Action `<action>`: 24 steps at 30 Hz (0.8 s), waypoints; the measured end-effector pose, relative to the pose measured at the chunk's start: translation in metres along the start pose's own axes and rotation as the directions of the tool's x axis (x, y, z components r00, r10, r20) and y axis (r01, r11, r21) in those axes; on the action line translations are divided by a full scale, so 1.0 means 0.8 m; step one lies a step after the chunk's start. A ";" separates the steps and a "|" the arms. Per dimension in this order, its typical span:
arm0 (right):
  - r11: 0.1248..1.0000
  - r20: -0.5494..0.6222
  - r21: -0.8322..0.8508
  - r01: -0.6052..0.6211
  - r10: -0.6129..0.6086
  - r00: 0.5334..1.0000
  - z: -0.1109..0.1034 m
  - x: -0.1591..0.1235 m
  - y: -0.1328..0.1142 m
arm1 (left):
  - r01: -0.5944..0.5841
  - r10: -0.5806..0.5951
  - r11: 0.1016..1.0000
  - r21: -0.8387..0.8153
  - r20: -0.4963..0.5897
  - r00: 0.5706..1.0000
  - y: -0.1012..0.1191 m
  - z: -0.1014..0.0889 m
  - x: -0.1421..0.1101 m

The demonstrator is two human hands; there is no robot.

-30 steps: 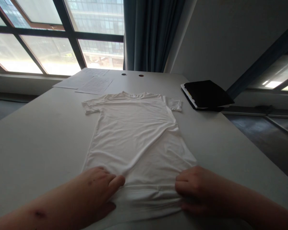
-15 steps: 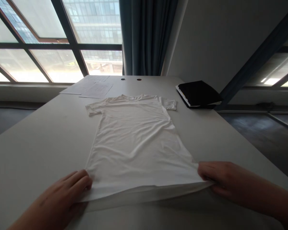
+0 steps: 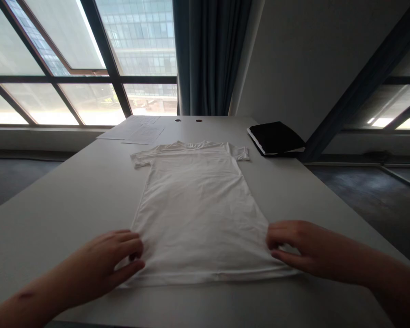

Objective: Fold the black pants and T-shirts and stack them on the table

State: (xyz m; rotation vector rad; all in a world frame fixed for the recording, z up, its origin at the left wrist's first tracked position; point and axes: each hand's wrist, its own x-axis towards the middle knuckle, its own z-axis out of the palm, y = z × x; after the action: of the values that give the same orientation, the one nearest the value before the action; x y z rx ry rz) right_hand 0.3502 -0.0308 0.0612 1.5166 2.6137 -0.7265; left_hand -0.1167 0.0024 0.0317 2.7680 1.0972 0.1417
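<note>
A white short-sleeved T-shirt (image 3: 194, 205) lies spread on the white table, neckline away from me and hem toward me. Its body has light wrinkles, more of them along the right side. At the left side edge, a little above the hem, my left hand (image 3: 118, 257) has its fingers curled and its thumb close below them, pinching the fabric. My right hand (image 3: 290, 243) pinches the opposite side edge at about the same height, thumb and fingertips together. The hem lies nearly straight between and below both hands.
Beyond the shirt, paper sheets (image 3: 141, 133) lie at the table's far left. A black folder (image 3: 276, 138) with papers inside rests near the right edge. The white table (image 3: 82, 196) has two round holes at its far end, before a dark blue curtain (image 3: 210, 54) and windows.
Both hands have shifted from the hem corners up along the sides and slightly inward. The hem, lifted and slanted before, now lies flat, and the big diagonal fold has smoothed out.
</note>
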 end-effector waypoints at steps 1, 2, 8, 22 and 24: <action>0.999 -0.093 -0.026 0.032 -0.035 0.995 0.003 0.014 -0.007 | -0.015 0.015 1.000 0.000 -0.010 1.000 0.004 0.003 0.019; 0.997 -0.181 -0.061 0.054 -0.064 0.981 0.010 0.029 -0.013 | -0.033 0.034 0.999 0.014 -0.049 0.998 0.007 0.009 0.037; 0.984 -0.129 -0.169 0.061 -0.084 0.988 0.079 0.086 -0.017 | -0.108 0.120 0.985 0.132 -0.081 0.990 0.010 0.073 0.072; 0.977 -0.272 -0.211 0.024 -0.082 0.959 0.048 0.116 -0.020 | 0.002 0.008 0.986 0.164 -0.060 0.998 0.011 0.021 0.103; 0.970 -0.295 -0.238 -0.058 -0.015 0.955 0.013 0.177 0.007 | 0.107 -0.093 0.971 0.212 -0.075 0.993 -0.017 0.016 0.158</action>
State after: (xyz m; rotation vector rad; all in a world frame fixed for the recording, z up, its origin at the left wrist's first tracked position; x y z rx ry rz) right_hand 0.2789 0.0822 0.0137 1.6859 2.7550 -0.1719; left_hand -0.0320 0.0974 0.0204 2.9063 1.3398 0.1054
